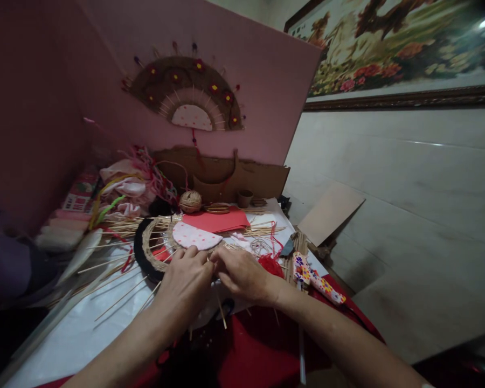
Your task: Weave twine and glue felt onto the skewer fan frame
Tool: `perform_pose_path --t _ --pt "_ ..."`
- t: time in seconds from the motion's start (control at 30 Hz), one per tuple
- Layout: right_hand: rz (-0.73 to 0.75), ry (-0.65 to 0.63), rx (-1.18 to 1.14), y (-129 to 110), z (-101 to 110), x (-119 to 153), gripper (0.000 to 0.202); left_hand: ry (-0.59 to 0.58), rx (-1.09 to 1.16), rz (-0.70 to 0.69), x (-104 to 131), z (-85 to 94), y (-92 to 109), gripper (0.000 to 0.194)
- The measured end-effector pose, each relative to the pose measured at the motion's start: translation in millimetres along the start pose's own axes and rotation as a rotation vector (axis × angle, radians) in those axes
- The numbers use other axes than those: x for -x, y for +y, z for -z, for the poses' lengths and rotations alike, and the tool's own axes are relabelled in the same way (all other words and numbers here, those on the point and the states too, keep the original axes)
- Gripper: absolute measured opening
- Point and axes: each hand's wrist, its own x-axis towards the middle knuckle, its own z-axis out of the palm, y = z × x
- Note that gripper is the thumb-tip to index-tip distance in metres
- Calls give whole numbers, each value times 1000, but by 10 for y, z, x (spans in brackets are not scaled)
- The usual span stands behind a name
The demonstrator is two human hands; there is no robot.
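Observation:
A half-made fan of thin sticks lies on the table, with a black and twine-coloured curved band [144,245] and a white, pink-dotted half-round pad [196,236]. My left hand [189,272] rests on the fan's lower part, its fingers bent near the pad's lower edge. Beside it, touching it, my right hand [240,269] has its fingers pinched together at the sticks. Whatever lies between the fingertips of either hand is too small and hidden to name. Several sticks stick out toward the left and below the hands.
Behind are a twine ball [190,201], red paper [216,220], a small cup [244,198] and a cloth and yarn pile [125,186]. A flower-patterned glue gun [319,280] lies right. A finished fan [186,94] hangs on the pink board [262,81].

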Motion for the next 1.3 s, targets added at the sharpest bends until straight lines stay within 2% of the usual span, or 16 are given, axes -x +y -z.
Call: perform_pose_path --t 0.13,0.27,0.33,0.4,0.5,0.6,0.7,0.77,0.87,0.97,1.1,1.3 --pt "-18 -13 24 -8 -16 -6 28 -13 23 -6 -22 -48 -18 16" --pt "9 22 -63 -12 6 2 28 -14 126 24 -36 -41 -48 11" --pt "40 93 -111 -17 75 45 25 -28 173 49 -37 -28 -61 12" --pt "7 222 -147 -6 198 151 20 -45 224 79 -37 -27 -78 14" --pt "-259 471 -184 88 455 454 6 -56 320 101 -36 -49 -111 14" --pt "-528 592 -123 273 691 879 21 -48 366 74 -30 -77 -138 15" --pt "-671 506 -4 446 778 1296 29 -40 341 51 -20 -85 -145 15" --pt "-671 383 75 525 734 1512 32 -41 330 55 -15 -82 -143 16" --pt "-612 223 132 611 589 1709 22 -31 336 55 -7 -85 -139 18" --pt "-587 115 201 701 467 1774 36 -20 352 58 1 -103 -140 18" --pt "-628 113 239 825 406 1754 31 -11 349 81 7 -120 -144 18" --pt "-595 121 175 917 449 1767 37 6 352 98 9 -105 -130 17"
